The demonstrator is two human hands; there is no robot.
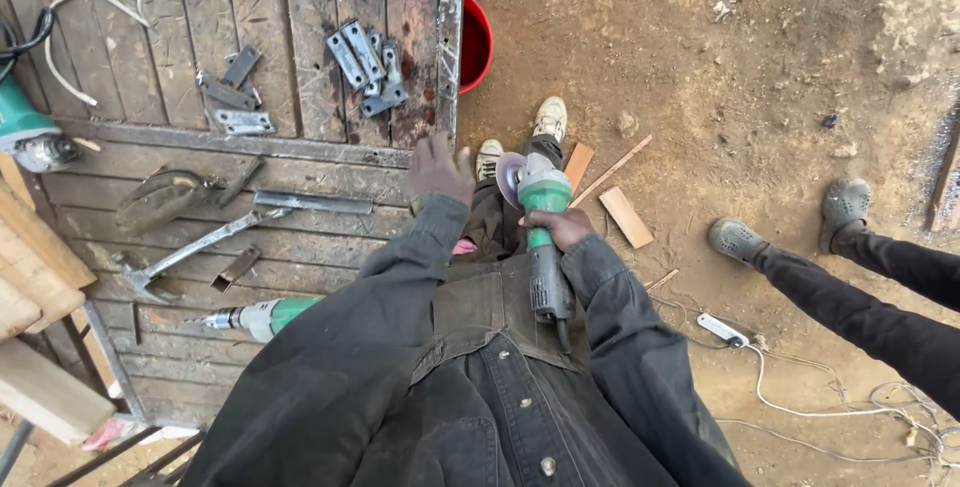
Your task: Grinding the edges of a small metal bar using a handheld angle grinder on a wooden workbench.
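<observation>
The angle grinder (pixel 540 217), green at the head and grey along the body, hung in front of the person's waist, its disc (pixel 511 179) pointing down toward the shoes (pixel 520 142) and the dirt ground. The right hand (pixel 560 228) was wrapped shut around the green neck just behind the disc guard. The left hand (pixel 440 169) rested, knuckles up, on the edge of the wooden counter (pixel 300 237), fingers loosely curled; whether it gripped anything beneath could not be told.

The main risk, as it looked, lay in the disc's nearness to the person's own legs and feet: held one-handed and low, the tool could kick or swing into trousers or shoes if it were running. Its cord trailed behind the body and could not be followed, so a snag was possible. A white extension lead (pixel 722 328) ran across the ground to the right, near a second person's legs (pixel 850 297), and either person could trip on it.

On the counter lay a green drill (pixel 262 317), a hammer (pixel 195 247), a flat steel bar (pixel 312 203) and two clusters of metal hinges (pixel 368 65), well apart from both hands. Another green power tool (pixel 28 132) sat at the far left edge, and a red bucket (pixel 476 42) stood beyond the counter's end.
</observation>
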